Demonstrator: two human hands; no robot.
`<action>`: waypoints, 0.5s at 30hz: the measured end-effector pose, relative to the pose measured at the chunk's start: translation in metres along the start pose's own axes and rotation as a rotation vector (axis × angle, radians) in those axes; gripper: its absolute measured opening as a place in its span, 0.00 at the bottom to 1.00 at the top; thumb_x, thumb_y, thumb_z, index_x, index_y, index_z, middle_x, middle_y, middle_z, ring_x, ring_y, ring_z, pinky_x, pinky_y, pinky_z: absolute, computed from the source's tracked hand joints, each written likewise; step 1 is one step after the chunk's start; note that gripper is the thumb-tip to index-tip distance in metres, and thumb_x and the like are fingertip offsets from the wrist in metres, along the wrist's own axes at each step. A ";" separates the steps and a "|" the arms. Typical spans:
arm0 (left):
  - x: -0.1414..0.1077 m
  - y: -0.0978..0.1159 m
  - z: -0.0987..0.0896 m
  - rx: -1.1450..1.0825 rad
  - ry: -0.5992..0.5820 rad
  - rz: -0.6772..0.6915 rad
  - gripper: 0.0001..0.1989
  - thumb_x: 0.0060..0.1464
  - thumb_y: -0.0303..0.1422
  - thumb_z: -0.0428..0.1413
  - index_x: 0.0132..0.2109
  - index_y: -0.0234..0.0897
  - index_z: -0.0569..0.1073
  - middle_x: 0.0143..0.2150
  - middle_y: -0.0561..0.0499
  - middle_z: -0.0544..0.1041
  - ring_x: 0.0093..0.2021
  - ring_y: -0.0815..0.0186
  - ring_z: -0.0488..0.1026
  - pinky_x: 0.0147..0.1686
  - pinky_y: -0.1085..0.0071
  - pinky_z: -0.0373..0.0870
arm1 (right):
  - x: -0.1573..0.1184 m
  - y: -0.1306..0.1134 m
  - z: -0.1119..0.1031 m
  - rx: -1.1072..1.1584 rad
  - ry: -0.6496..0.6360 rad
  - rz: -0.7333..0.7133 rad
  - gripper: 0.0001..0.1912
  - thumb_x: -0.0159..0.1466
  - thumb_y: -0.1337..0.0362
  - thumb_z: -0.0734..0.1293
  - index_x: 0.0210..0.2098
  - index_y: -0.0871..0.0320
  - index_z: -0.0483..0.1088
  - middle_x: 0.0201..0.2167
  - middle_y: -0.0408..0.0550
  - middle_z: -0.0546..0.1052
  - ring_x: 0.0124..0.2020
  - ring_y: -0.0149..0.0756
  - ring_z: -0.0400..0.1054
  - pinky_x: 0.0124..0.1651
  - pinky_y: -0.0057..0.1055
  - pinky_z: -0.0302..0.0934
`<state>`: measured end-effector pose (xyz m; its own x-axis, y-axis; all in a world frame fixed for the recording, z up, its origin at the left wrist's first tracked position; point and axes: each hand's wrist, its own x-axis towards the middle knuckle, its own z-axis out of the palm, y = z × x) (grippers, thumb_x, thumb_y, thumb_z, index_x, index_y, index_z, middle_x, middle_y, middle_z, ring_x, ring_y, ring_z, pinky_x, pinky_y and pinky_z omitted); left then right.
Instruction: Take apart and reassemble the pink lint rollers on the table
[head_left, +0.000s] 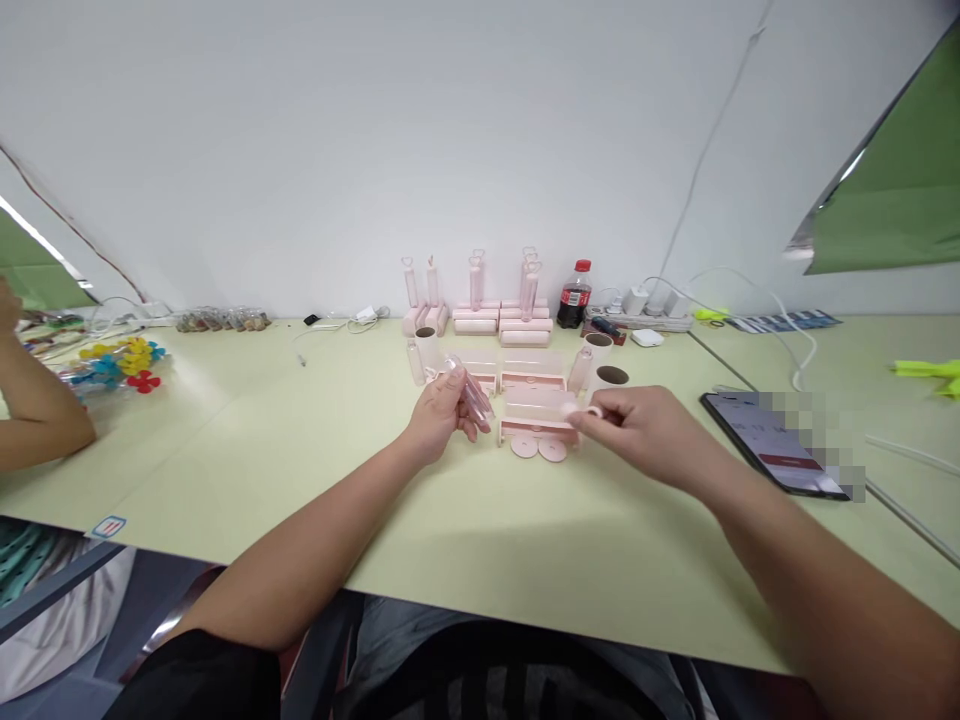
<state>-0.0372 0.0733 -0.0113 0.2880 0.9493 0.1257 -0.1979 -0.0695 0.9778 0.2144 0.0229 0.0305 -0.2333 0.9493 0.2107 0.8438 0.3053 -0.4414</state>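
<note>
My left hand [441,415] is closed around a clear pinkish tube [474,398], tilted over the table. To its right, my right hand [637,425] pinches a small pale piece [571,410], too blurred to tell its kind. Just below and between the hands lie two flat pink discs [523,447], in front of a pink open case with a clear cover [529,405]. Another such case [532,378] stands behind it. A white roll with a cardboard core [611,378] stands upright behind my right hand, and a further roll [426,345] behind my left.
Finished-looking pink rollers with heart-ended handles [526,312] line the wall. A cola bottle [574,295] stands beside them, near a power strip with chargers [652,315]. A phone [776,445] lies at the right. Another person's arm [37,410] rests near colourful flower pieces [135,360].
</note>
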 end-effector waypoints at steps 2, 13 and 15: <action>-0.002 -0.004 0.002 0.023 -0.026 -0.004 0.27 0.54 0.58 0.50 0.37 0.35 0.68 0.29 0.49 0.77 0.24 0.65 0.77 0.17 0.73 0.70 | 0.007 0.015 -0.008 -0.130 -0.142 0.135 0.22 0.60 0.52 0.63 0.18 0.55 0.52 0.16 0.40 0.58 0.19 0.29 0.50 0.24 0.29 0.42; -0.007 -0.004 0.010 0.181 -0.115 0.057 0.22 0.53 0.51 0.57 0.40 0.35 0.66 0.33 0.53 0.73 0.24 0.70 0.74 0.17 0.77 0.66 | 0.018 0.028 0.002 -0.292 -0.306 0.311 0.15 0.53 0.63 0.65 0.16 0.55 0.55 0.17 0.43 0.63 0.20 0.32 0.57 0.24 0.32 0.41; -0.007 -0.005 0.009 0.211 -0.117 0.059 0.22 0.52 0.49 0.59 0.42 0.36 0.66 0.33 0.53 0.72 0.25 0.71 0.74 0.18 0.77 0.65 | 0.018 0.029 0.002 -0.291 -0.300 0.310 0.15 0.53 0.65 0.65 0.15 0.55 0.55 0.17 0.43 0.63 0.20 0.32 0.58 0.24 0.31 0.41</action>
<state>-0.0296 0.0638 -0.0153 0.3906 0.9006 0.1905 -0.0215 -0.1980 0.9800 0.2334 0.0494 0.0200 -0.0433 0.9846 -0.1693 0.9847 0.0134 -0.1736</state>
